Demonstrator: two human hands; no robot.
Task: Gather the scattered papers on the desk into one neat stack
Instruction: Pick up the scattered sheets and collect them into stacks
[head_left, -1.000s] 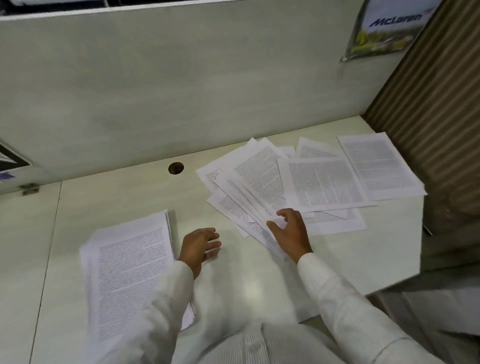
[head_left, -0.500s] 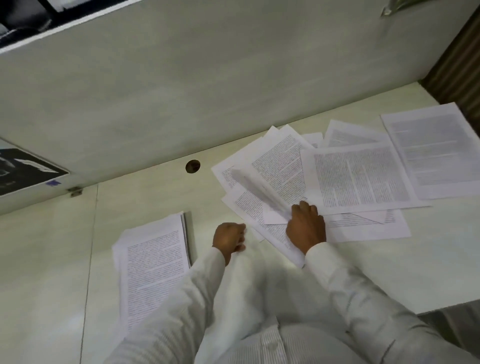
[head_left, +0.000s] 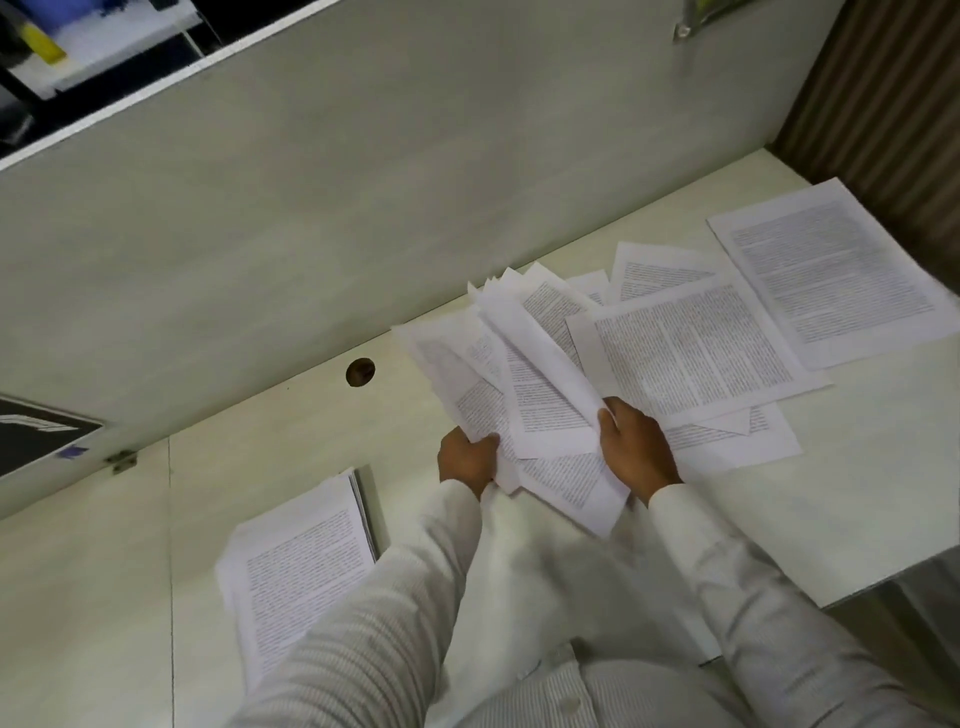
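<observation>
- Desk (head_left: 857, 493): flat, pale, smooth top. It carries every paper in view, in three groups.
- Group 1, stack (head_left: 296, 566): lies near-left on the desk, just beside the left sleeve (head_left: 363, 639). Rectangular printed sheets are laid one on another with slightly uneven edges. The top page is covered in dense text.
- Group 2, held sheets (head_left: 524, 374): a fanned bundle of thin white printed pages at the desk's centre. The far ends are raised and curling; the near corners are splayed.
- Left hand (head_left: 467, 460): fingers curled, gripping the bundle's near-left edge.
- Right hand (head_left: 636, 457): thumb and fingers clamped on the bundle's near-right edge. The fingertips are hidden under the paper.
- Group 3, loose sheets (head_left: 691, 358): lie flat and overlapping, just right of the bundle. One separate sheet (head_left: 831, 265) lies at the far-right corner, near a ribbed brown wall (head_left: 883, 104).
- Cable hole (head_left: 360, 372): round and dark, at the desk's rear edge, left of the bundle.
- Partition (head_left: 363, 208): plain, pale, matte panel behind the desk.
- Sleeves: white, finely ribbed fabric.
</observation>
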